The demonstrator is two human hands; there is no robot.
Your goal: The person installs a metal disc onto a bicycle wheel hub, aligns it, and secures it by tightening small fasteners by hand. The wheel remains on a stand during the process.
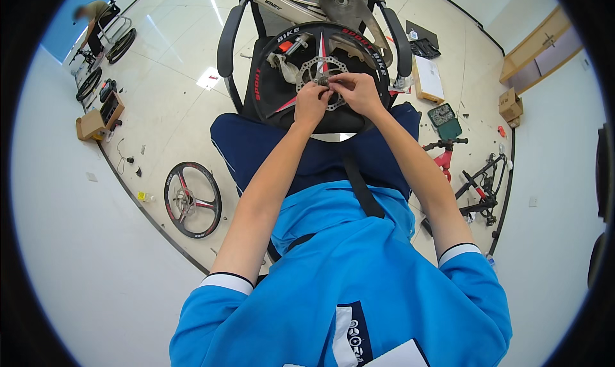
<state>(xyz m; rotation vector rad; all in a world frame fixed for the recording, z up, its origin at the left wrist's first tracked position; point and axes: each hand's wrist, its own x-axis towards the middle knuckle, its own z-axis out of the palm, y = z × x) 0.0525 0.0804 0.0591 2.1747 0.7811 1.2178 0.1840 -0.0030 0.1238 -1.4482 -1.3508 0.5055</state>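
A black bicycle wheel (pixel 261 85) with a three-spoke design in black, red and white lies across an office chair in front of my knees. A silver brake disc (pixel 305 68) surrounds its hub. My left hand (pixel 312 104) is closed at the near left side of the hub, fingertips pinched together. From the right, my right hand (pixel 359 93) pinches at the same hub centre, thumb and forefinger meeting the left fingertips. Whatever small part sits between the fingers is mostly hidden. A crumpled whitish cloth or glove (pixel 285 67) and a metal cylinder (pixel 296 45) show through the wheel.
White and grey metal parts (pixel 288 7) rest behind the wheel, between the chair's armrests (pixel 229 40). A second wheel (pixel 170 203) lies on the floor at left. Right of the chair are a green case (pixel 448 125) and bike frames (pixel 477 191). Another person (pixel 95 13) sits far left.
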